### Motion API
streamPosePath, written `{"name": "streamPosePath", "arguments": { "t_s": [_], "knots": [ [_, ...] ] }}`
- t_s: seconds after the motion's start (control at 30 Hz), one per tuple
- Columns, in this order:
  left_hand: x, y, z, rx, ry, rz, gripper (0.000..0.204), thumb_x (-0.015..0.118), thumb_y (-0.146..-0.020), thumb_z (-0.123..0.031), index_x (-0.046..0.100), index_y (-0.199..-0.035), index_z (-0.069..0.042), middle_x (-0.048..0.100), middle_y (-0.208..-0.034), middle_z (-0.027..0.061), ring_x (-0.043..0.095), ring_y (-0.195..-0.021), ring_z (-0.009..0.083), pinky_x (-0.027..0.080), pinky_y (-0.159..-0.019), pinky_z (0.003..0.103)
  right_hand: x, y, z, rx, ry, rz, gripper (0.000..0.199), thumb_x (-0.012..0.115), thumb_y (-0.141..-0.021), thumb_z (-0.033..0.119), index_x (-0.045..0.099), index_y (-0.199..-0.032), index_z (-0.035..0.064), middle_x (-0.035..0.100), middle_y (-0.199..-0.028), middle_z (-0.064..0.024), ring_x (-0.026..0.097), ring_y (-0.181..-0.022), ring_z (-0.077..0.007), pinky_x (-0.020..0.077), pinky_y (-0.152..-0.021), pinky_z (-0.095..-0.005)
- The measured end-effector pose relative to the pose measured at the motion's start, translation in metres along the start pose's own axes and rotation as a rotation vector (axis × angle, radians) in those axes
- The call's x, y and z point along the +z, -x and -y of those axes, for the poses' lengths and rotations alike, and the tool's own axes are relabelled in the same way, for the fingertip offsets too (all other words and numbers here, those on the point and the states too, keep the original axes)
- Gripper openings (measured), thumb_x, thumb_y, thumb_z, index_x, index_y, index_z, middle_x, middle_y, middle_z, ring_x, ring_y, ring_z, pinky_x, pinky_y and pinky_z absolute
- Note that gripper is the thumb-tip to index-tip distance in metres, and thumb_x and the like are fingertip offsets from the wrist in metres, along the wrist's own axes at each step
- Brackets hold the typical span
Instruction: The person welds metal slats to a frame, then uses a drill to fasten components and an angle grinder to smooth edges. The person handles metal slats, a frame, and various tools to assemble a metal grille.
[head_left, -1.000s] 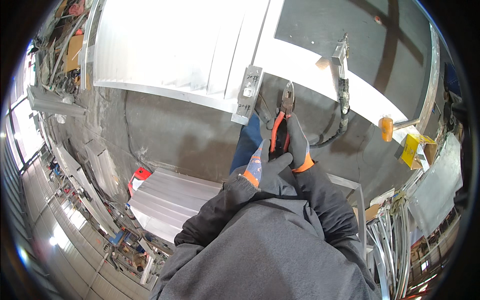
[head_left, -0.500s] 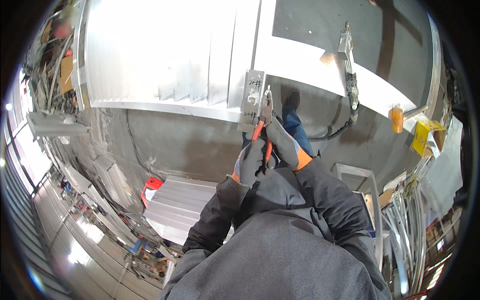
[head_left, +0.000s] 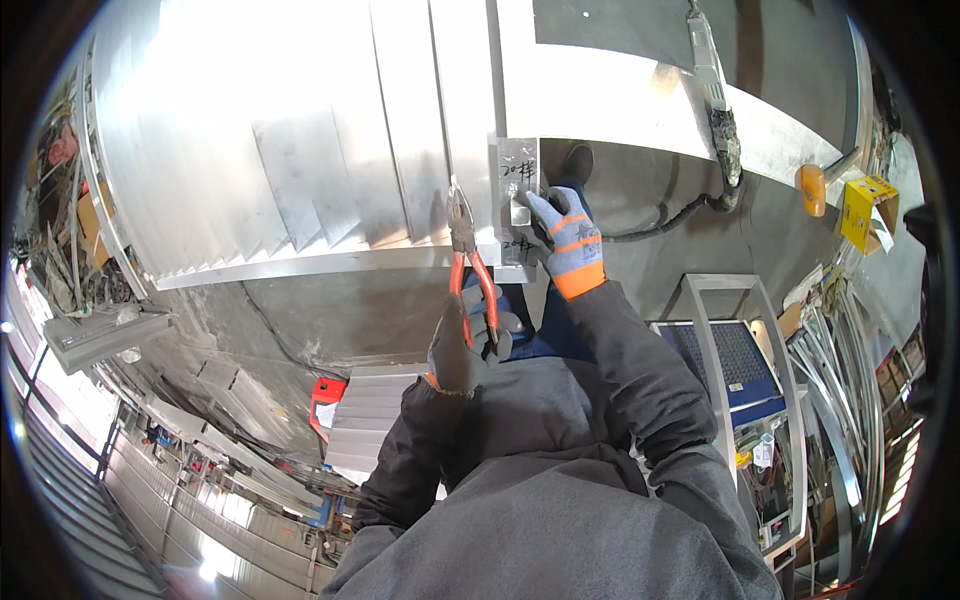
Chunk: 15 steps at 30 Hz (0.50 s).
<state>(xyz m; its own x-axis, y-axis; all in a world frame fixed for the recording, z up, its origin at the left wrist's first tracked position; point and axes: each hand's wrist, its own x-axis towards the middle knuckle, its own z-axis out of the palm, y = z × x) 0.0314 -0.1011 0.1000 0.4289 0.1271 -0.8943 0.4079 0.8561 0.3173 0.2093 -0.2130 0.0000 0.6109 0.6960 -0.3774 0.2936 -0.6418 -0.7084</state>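
My left hand point(head_left: 465, 345), in a grey glove, grips the red handles of a pair of pliers point(head_left: 468, 262) whose jaws point up at the front edge of the stacked aluminium profiles point(head_left: 330, 170). My right hand point(head_left: 567, 240), in a grey and orange glove, rests its fingers on a small flat metal plate point(head_left: 517, 195) with handwritten marks, lying at the end of the profiles. Both sleeves are dark grey.
A power tool with a black cable point(head_left: 718, 130) lies on a bright strip at the upper right. An orange-handled tool point(head_left: 815, 185) and a yellow box point(head_left: 868, 205) sit at the right. A metal frame with a blue mat point(head_left: 735, 355) stands to the right, more profiles point(head_left: 365, 420) below.
My view has shifted toward the profile stack. My hands have separated: the left keeps the pliers alone, and the right has moved up onto the small metal plate.
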Motion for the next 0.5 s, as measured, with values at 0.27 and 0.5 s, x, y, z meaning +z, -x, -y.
{"name": "streamPosePath", "arguments": {
  "t_s": [0.27,0.5],
  "knots": [
    [0.024,-0.028,-0.017,-0.093,0.053,0.082,0.081,0.038,-0.097,-0.076,0.044,-0.14,-0.007,0.059,-0.076,0.0092,0.055,-0.06,0.0178,0.038,-0.047,0.03,-0.004,0.0,-0.003,-0.02,-0.041,0.014,0.067,0.075,-0.077,-0.002,0.06,-0.14,0.0143,0.054,-0.13,-0.019,0.06,-0.115,-0.0384,0.0525,-0.095,-0.0409],
    [0.056,-0.063,-0.021,-0.148,0.009,-0.045,0.06,0.035,-0.102,-0.069,0.053,-0.101,-0.011,0.052,-0.068,0.0048,0.044,-0.049,0.0141,0.032,-0.042,0.027,-0.035,-0.004,-0.007,-0.051,-0.073,-0.171,0.048,0.071,-0.088,0.003,0.062,-0.135,0.0088,0.058,-0.126,-0.0193,0.063,-0.106,-0.037,0.0535,-0.089,-0.0391]
  ]
}}
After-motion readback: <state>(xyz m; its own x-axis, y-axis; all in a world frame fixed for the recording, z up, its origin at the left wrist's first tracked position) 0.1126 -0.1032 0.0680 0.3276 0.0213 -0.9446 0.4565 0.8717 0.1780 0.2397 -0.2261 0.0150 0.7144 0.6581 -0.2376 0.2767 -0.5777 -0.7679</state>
